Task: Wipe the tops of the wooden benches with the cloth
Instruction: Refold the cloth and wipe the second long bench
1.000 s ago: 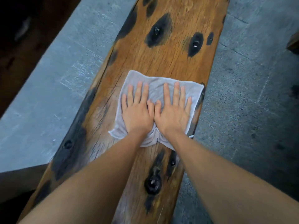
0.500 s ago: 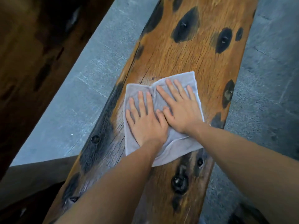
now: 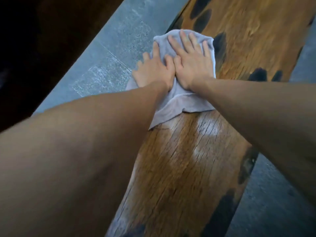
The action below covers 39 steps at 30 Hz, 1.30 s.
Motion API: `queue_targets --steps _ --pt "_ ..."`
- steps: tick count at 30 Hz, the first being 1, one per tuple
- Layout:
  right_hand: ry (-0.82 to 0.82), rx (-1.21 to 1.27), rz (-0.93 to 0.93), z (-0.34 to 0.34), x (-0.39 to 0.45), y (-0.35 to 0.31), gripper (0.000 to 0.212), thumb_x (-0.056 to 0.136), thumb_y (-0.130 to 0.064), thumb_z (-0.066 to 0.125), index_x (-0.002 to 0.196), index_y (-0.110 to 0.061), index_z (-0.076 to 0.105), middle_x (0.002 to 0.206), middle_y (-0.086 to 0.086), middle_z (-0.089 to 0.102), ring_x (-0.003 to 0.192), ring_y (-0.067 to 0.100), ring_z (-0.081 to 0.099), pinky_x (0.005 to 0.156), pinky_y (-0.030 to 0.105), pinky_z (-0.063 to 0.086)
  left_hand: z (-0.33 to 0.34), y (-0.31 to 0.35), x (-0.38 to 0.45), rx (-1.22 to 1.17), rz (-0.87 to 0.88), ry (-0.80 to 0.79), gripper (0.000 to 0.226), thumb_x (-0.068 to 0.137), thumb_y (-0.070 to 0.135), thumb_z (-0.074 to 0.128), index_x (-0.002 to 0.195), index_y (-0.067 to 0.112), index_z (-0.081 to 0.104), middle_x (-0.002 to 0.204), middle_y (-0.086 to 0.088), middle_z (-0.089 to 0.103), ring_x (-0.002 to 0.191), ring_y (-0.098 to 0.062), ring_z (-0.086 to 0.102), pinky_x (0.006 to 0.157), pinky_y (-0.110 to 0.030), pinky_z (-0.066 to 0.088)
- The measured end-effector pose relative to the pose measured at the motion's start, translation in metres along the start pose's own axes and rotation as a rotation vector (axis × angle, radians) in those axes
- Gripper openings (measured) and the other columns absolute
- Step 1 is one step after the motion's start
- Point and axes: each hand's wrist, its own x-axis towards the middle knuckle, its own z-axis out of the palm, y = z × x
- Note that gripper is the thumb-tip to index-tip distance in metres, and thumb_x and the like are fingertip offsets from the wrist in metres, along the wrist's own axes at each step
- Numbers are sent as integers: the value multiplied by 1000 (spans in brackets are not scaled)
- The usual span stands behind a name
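The cloth point(image 3: 181, 101) is a pale grey rag, a bit rumpled, lying on the top of the wooden bench point(image 3: 179, 168) toward its left edge. Its longer side runs roughly along the plank, from the near hem, which trails in a loose flap toward the person, up to the far hem bunched under the fingertips. The left side of it reaches the bench's left edge and seems to spill slightly over it, though the arm hides that part, so hard to say for sure.

Both hands are on it, flat, fingers straight and spread. The left hand point(image 3: 153, 69) sits at the left edge of the plank, the right hand point(image 3: 191, 65) just beside it, thumbs side by side and touching or nearly so. Neither is gripping anything, just palms pressing down.

The bench itself runs diagonally, from near bottom centre up to the far right. Warm orange-brown wood with cracked grain and big black patches, some along both edges. There's a shiny, wet-looking sheen on the stretch just nearer than the cloth. To the right of the hands there's a good width of bare plank, and plenty more beyond them.

Grey stone floor point(image 3: 109, 53) on both sides of the bench. Off to the far left it's dark, can't make out what's there.
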Motion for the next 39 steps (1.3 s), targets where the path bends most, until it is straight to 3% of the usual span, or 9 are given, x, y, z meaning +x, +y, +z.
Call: queue_targets --steps 3,6,10,12,17,20,27,34,39 --pt "-12 13 18 -1 6 0 57 105 -46 15 161 -37 12 171 -4 3 158 18 -1 126 50 1 2 1 9 13 60 32 63 101 52 21 160 30 16 156 -4 36 136 -30 42 105 -50 36" --pt "-11 39 107 1 -32 -2 56 106 -45 16 161 -38 13 171 -4 3 158 15 -2 127 47 0 6 -6 -10 148 207 40 70 98 56 23 161 27 9 166 -3 20 144 -33 31 110 -53 30" --pt "5 75 322 8 -145 -5 58 104 -46 26 161 -40 13 171 -6 3 158 14 0 126 47 6 13 -27 -86 237 432 -7 78 92 62 27 161 29 10 169 -3 8 154 -38 6 123 -55 7" --pt "13 99 488 14 -214 -16 58 104 -46 24 160 -42 12 171 -7 1 158 14 0 126 48 8 21 -36 -144 233 518 -41 77 92 62 31 160 30 15 169 -1 10 155 -36 7 124 -54 7" --pt "-23 104 665 25 -291 -35 61 99 -49 8 160 -44 7 170 -7 -5 157 16 -4 126 52 6 39 -51 -218 224 509 -46 66 99 57 33 159 38 15 169 7 7 156 -28 1 125 -51 7" --pt "-30 73 624 26 -277 -25 62 99 -51 10 160 -44 4 170 -4 -9 158 19 -7 125 53 1 40 -46 -209 213 499 -25 58 103 50 30 158 40 16 169 9 8 156 -26 -1 124 -51 6" --pt "14 54 272 8 -185 44 59 100 -47 24 159 -46 17 171 -4 3 158 17 -1 126 51 2 47 5 -144 170 378 23 63 98 52 21 159 42 6 169 8 2 156 -28 -4 124 -53 3" --pt "23 56 249 -8 -56 104 56 104 -45 16 160 -44 12 171 -8 -2 158 15 -6 126 52 0 48 87 -25 206 384 30 66 98 52 23 159 40 2 169 6 -4 156 -30 -7 125 -53 -2" --pt "39 79 305 -21 37 137 57 104 -43 16 160 -45 6 171 -6 -3 158 18 -7 126 52 -5 45 142 66 191 371 35 67 96 59 29 158 42 10 169 7 3 156 -29 -4 125 -50 -2"
